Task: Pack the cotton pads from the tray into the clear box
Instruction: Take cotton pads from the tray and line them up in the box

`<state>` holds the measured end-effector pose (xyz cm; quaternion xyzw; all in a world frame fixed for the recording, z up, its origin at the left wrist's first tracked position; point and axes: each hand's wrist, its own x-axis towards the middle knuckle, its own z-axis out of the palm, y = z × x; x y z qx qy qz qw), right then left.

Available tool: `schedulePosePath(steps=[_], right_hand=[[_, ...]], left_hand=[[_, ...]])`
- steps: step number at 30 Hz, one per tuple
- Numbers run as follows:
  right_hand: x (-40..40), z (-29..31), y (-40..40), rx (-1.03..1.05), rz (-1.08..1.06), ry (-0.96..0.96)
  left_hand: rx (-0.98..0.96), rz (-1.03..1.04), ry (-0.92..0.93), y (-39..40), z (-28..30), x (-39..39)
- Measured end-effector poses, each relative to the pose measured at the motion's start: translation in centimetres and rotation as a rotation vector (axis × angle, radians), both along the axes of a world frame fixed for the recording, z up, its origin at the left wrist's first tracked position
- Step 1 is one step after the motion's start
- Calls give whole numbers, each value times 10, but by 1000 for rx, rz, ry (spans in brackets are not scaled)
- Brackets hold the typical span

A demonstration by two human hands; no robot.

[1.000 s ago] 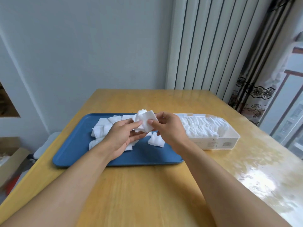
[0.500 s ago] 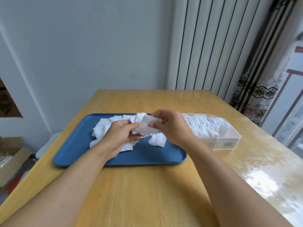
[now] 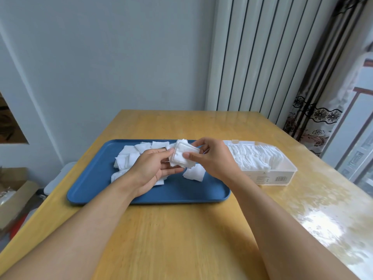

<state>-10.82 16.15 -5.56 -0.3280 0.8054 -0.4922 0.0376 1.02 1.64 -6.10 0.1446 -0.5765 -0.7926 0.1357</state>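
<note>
White cotton pads: small stack (image 3: 182, 156) held above blue tray (image 3: 96, 178), both hands on it. Left hand (image 3: 153, 168) cups stack from below/side, fingers curled round it; right hand (image 3: 210, 158) pinches near edge betw. thumb & fingers. More loose pads (image 3: 129, 158) lie scattered on tray, one bunch (image 3: 194, 173) just beside right hand. Clear box (image 3: 282, 174) sits on wooden table (image 3: 181, 239) touching or just beside tray's right end, already approx. mostly filled w/ a row of pads (image 3: 252, 158); near end has a gap. Judged step: squaring stack prior to transfer. Risks: pads are light, slippery layers, so a loose pinch could fan or shed sheets en route; uneven stack may snag box wall or disturb the packed row; remaining space looks tight, so forcing in could crumple pads.
</note>
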Motion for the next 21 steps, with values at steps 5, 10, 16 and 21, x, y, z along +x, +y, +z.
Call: schedulePosePath(steps=[5,10,16,21], right_hand=[[2,0,1,-72,-36,-38],[0,4,2,-258,-53,-117],[5,9,2,-105,252,-62],[5,2,-4,-99,205,-18]], left_hand=[[125,89,-17,-3,2,-1],[177,232,-26,-10,2,-2],[53,174,-15,-8,-1,-1],[-15,31,-14,0,0,0]])
